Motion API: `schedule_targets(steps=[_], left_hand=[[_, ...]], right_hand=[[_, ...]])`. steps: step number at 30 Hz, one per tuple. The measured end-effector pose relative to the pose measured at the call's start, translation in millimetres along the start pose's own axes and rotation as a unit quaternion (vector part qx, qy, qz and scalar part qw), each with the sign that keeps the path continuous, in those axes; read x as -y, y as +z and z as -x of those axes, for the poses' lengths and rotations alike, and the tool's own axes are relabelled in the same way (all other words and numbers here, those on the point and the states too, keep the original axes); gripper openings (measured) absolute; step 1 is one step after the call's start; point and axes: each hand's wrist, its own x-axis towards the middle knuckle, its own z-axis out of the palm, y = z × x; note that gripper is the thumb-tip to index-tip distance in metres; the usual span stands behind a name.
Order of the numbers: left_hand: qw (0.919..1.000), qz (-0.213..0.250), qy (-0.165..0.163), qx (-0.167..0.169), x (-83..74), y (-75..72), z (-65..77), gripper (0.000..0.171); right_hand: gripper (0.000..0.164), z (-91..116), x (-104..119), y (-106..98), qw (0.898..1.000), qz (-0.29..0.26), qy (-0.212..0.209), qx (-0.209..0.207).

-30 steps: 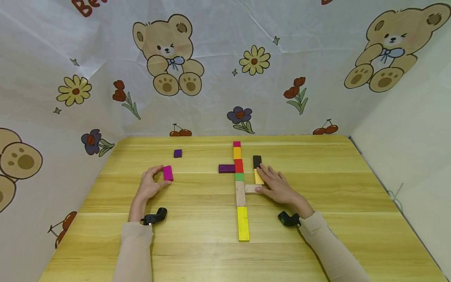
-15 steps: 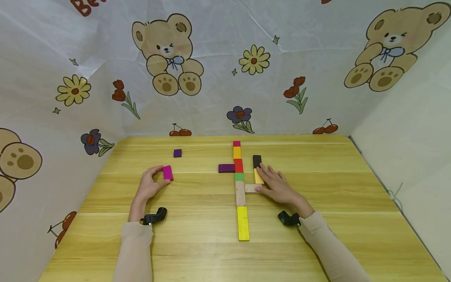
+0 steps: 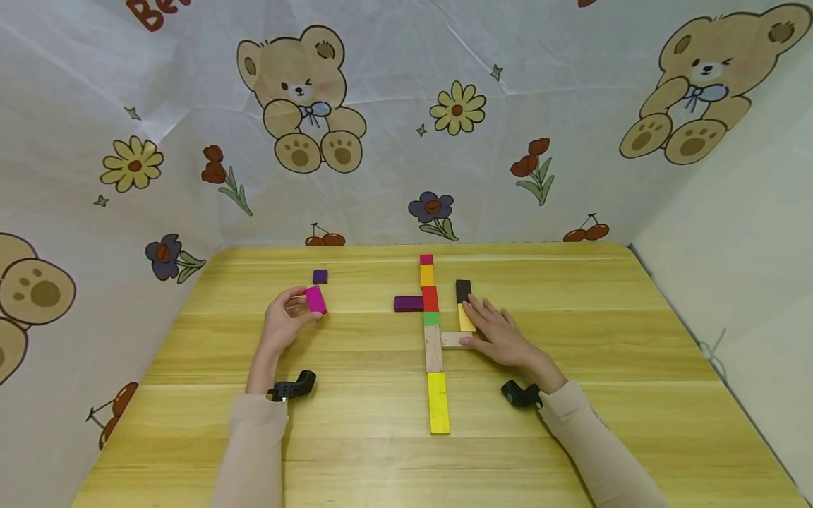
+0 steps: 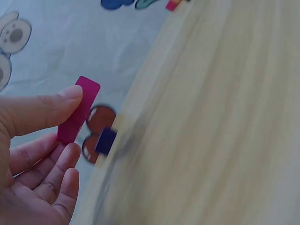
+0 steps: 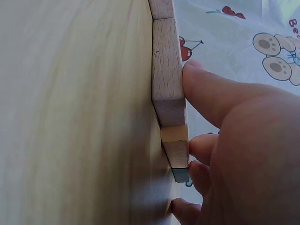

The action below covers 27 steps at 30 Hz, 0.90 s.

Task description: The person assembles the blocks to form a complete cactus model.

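Between thumb and fingers, my left hand [image 3: 282, 323] pinches a magenta block [image 3: 315, 300] by its two ends; the left wrist view shows this magenta block [image 4: 78, 110] lifted above the table. Just beyond it lies a small dark purple block [image 3: 320, 276]. My right hand [image 3: 503, 334] rests with fairly straight fingers on a light yellow block [image 3: 466, 319], its thumb on the end of a plain wooden block [image 3: 454, 340]. The right wrist view has the thumb against the plain wooden block [image 5: 168, 61]. A black block [image 3: 464, 291] adjoins the light yellow one at its far end.
A line of blocks runs down the table's middle, including a red block [image 3: 430, 299], a green block [image 3: 431, 318] and a long yellow block [image 3: 438, 402]. A purple block [image 3: 408, 303] juts out left. Behind the table [image 3: 356, 437] hangs a bear-print cloth [image 3: 394, 85].
My left hand has lifted the magenta block and carried it a little to the right and away from me. The right hand stays where it was.
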Motion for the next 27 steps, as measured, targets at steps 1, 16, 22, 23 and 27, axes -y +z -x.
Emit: schedule_targets(steps=[1,16,22,23,27], left_hand=[[0.9999,0.009,0.005,0.002,-4.2,6.7,-2.1,0.066],[0.9968,0.020,0.042,0.065,-53.7,97.7,-45.8,0.065],[0.9962,0.017,0.022,0.082,-52.6,118.3,-55.9,0.066],[0.9963,0.015,0.021,0.083,-52.1,120.8,-56.9,0.066],[0.9962,0.011,0.013,0.086,-51.3,128.2,-58.9,0.066]], right_hand=[[0.077,0.3,0.1,-0.3,1.000,-0.001,0.000,0.000],[0.077,1.7,3.7,-2.8,1.000,-0.010,0.004,0.007],[0.076,1.2,4.0,-3.0,1.000,-0.009,0.003,0.007],[0.076,1.3,4.2,-3.0,1.000,-0.010,0.003,0.007],[0.076,1.5,4.7,-3.1,1.000,-0.008,0.004,0.007]])
